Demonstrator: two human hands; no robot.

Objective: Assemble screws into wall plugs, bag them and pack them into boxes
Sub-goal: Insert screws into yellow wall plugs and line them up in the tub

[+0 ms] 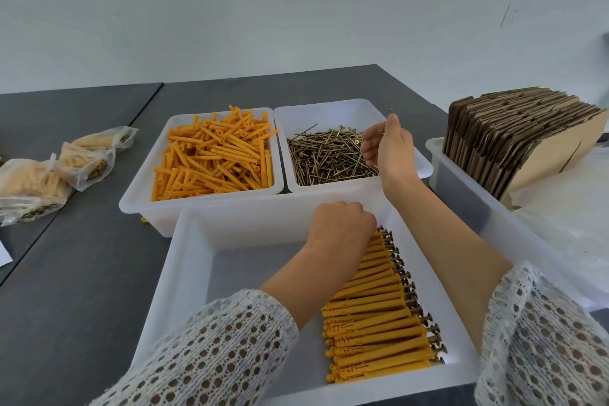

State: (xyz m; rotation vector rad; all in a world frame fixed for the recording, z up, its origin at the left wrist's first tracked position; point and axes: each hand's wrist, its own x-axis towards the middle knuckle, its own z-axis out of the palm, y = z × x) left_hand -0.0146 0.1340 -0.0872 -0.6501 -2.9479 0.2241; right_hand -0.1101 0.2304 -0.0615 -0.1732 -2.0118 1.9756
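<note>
My left hand (341, 227) is down in the near white tray (191, 273), fingers curled at the far end of a neat row of assembled orange plugs with screws (372, 313); it seems to grip the topmost one, though its fingertips are hidden. My right hand (389, 148) hangs over the bin of loose brass screws (329, 155), fingers relaxed and pointing down, tips at the pile. The bin of loose orange wall plugs (214, 158) stands to the left of the screws.
Three filled plastic bags (39, 188) lie on the grey table at the left. At the right, a white tub (461, 188) holds a stack of flat cardboard boxes (514, 135) and clear plastic bags (566, 224). One stray plug lies beside the plug bin.
</note>
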